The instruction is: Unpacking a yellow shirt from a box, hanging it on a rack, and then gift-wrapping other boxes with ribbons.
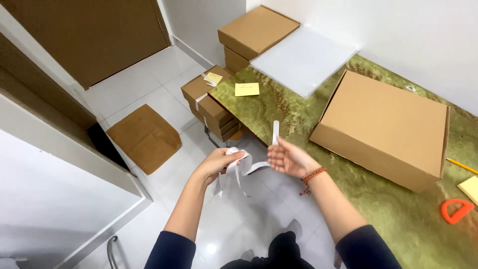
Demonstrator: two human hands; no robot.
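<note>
Fingers of my left hand [215, 162] and right hand [288, 157] pinch white paper strips [241, 167] between them, left of the cardboard box [383, 124] on the green desk [398, 219].

Worktop [398, 219], green marbled: large closed cardboard box [386, 127], white sheet [304, 59], yellow sticky note [247, 89], orange tape cutter [456, 210], pencil [462, 165], yellow pad [470, 188] at edge. Floor [149, 84], white tile: flattened cardboard piece [145, 137], two box stacks [211, 102].
</note>
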